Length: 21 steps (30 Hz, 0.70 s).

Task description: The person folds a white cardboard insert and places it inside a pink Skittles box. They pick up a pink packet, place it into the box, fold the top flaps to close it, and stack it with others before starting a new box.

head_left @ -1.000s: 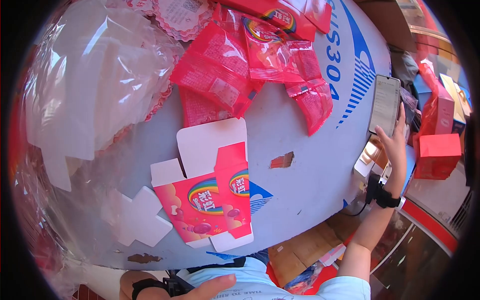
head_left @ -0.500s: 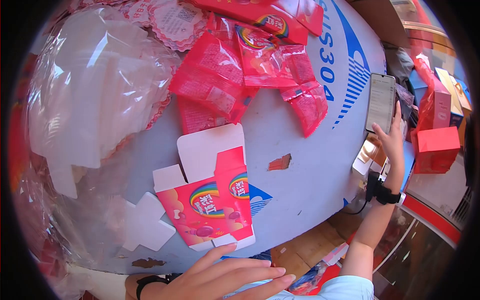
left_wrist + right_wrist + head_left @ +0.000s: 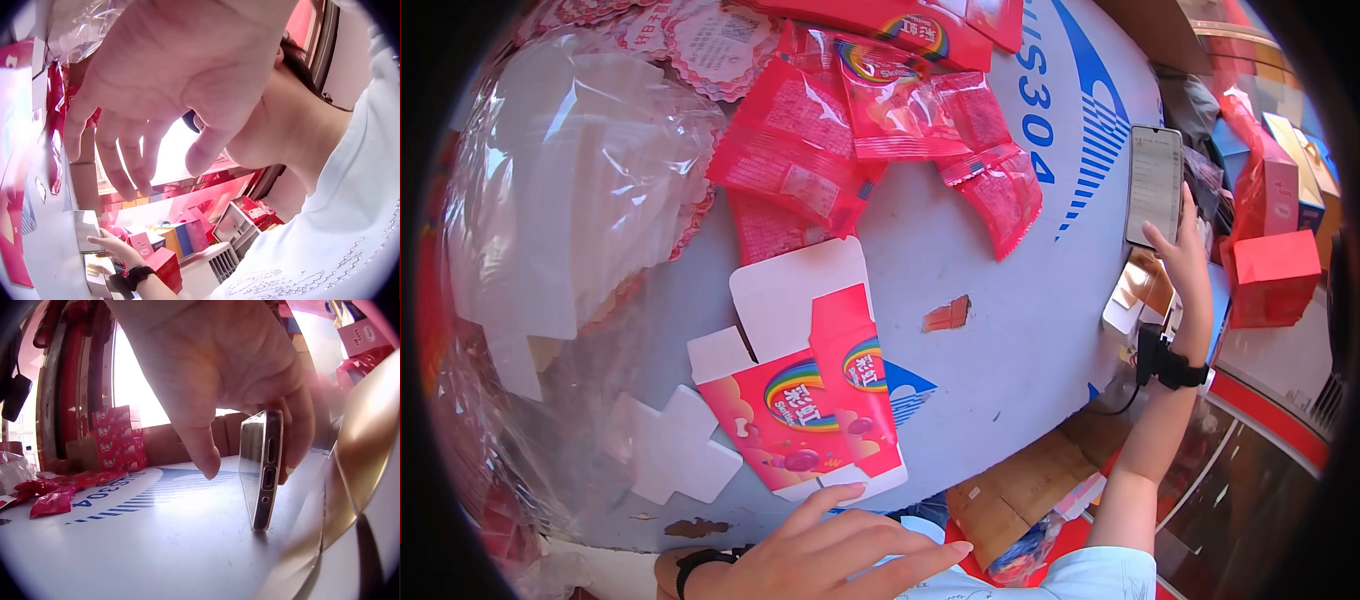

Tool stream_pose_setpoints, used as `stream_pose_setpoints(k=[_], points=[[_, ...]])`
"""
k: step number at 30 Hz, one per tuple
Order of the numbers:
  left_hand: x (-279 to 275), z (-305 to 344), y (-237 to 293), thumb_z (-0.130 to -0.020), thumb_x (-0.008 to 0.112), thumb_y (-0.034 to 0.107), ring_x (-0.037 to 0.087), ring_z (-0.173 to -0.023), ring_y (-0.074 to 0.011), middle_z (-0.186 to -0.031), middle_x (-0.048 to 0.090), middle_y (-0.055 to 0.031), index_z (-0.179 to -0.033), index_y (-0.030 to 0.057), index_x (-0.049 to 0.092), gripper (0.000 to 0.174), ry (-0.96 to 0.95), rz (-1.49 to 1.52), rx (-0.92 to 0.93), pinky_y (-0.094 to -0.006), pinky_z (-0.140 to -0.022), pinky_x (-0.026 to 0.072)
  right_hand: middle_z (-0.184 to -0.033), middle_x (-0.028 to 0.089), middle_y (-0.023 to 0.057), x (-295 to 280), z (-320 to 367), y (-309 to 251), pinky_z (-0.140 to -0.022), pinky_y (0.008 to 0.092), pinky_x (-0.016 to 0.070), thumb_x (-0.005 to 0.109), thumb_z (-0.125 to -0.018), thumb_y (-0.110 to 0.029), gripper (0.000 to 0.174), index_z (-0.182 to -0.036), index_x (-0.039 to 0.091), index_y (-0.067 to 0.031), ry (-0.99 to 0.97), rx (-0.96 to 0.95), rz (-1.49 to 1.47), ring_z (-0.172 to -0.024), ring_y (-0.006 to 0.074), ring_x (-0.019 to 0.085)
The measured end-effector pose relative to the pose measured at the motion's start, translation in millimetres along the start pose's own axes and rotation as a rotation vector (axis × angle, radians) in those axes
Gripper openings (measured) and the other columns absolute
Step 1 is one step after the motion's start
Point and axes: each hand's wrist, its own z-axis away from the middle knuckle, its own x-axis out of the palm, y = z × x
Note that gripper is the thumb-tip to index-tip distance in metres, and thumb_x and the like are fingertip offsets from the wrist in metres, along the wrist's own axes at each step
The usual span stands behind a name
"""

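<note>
In the head view a flat, unassembled pink Skittles carton (image 3: 800, 410) lies on the table. My left hand (image 3: 840, 550) hovers at the table's front edge with its fingers spread, the index fingertip close to the carton's lower flap. Nothing is held in that hand (image 3: 181, 81) in the left wrist view. My right hand (image 3: 1190, 265) is at a smartphone (image 3: 1155, 185) with a lit screen. In the right wrist view the phone (image 3: 262, 469) stands on edge, fingers (image 3: 300, 422) curled behind it and the thumb in front of the screen.
Pink candy packets (image 3: 800, 150) lie beyond the carton. Clear plastic with white sheets (image 3: 550, 190) covers the left side, beside a white cut-out card (image 3: 685, 445). A gold box (image 3: 1140, 290) sits below the phone. A red box (image 3: 1275, 275) stands at far right.
My left hand has risen from below the table edge to near the carton, its fingers now spread. The right hand stays at the phone. The head view has shifted slightly.
</note>
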Motion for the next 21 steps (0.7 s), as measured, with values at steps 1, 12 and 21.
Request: stream_pose_setpoints(k=[1, 12, 21], points=[[1, 0, -1, -0.072, 0.063, 0.013, 0.055, -0.099, -0.0263, -0.104, 0.058, -0.0101, -0.118, 0.0074, 0.051, 0.048, 0.008, -0.003, -0.003, -0.0518, -0.101, 0.0274, -0.122, 0.053, 0.0214, 0, -1, 0, -0.091, 0.0306, 0.0425, 0.065, -0.08, -0.009, 0.079, -0.142, 0.017, -0.0001, 0.001, 0.001, 0.002, -0.107, 0.0264, 0.056], [0, 0, -3, -0.072, 0.062, 0.012, 0.053, -0.103, -0.0278, -0.108, 0.057, -0.011, -0.119, 0.0074, 0.05, 0.049, -0.012, 0.014, -0.007, -0.0502, -0.102, 0.0271, -0.12, 0.054, 0.0188, 3, -3, 7, -0.07, 0.0277, 0.0514, 0.064, -0.081, -0.008, 0.075, -0.14, 0.019, -0.0037, 0.014, -0.021, -0.039, -0.096, 0.0219, 0.06], [0, -2, -4, -0.072, 0.062, 0.013, 0.053, -0.102, -0.0284, -0.107, 0.057, -0.0114, -0.12, 0.0071, 0.05, 0.049, -0.012, 0.008, 0.0, -0.0496, -0.101, 0.0276, -0.122, 0.052, 0.0185, -2, 1, -13, -0.087, 0.0304, 0.0461, 0.063, -0.079, -0.005, 0.073, -0.14, 0.022, -0.0057, -0.04, 0.14, -0.134, -0.106, 0.0233, 0.054]])
